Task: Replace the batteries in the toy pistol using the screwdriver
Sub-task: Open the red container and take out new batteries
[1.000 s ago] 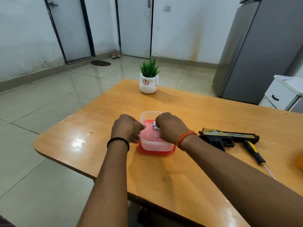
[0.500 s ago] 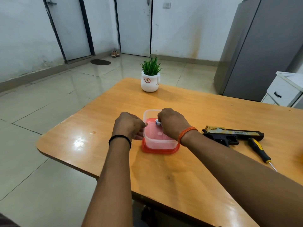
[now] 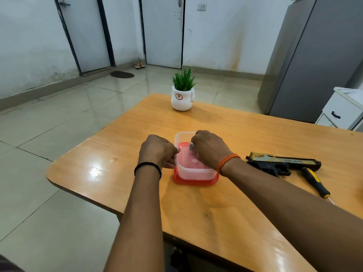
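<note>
- A wooden table (image 3: 121, 142) carries everything; a white pot with a green plant (image 3: 182, 95) stands at its far edge, well apart from the work.
- A clear plastic container (image 3: 193, 169) sits on its red lid (image 3: 195, 181) near the middle of the table, between the two hands.
- The left hand (image 3: 157, 151) is curled against the container's left wall, thumb tip touching the rim; whether it truly grips the wall cannot be told.
- The right hand (image 3: 210, 149) reaches down into the container from the right, fingers curled and pinching a small white-and-silver object (image 3: 191, 145) just above the pink floor. It is too small to say for sure that it is a battery.
- The right wrist and forearm cover the container's right wall and hide part of the table between it and the toy.
- The toy pistol (image 3: 282, 162), gold on top and black below, lies flat to the right of the container, touched by neither hand. Its long axis runs left to right, the barrel pointing right and the grip angled toward the near side.
- The screwdriver (image 3: 314, 181), black and yellow, lies just beside the pistol on its near side. It runs diagonally, handle to the far left, metal tip to the near right.
- A grey refrigerator (image 3: 314, 55) and a white drawer unit (image 3: 341, 112) stand beyond the table's far right side.
</note>
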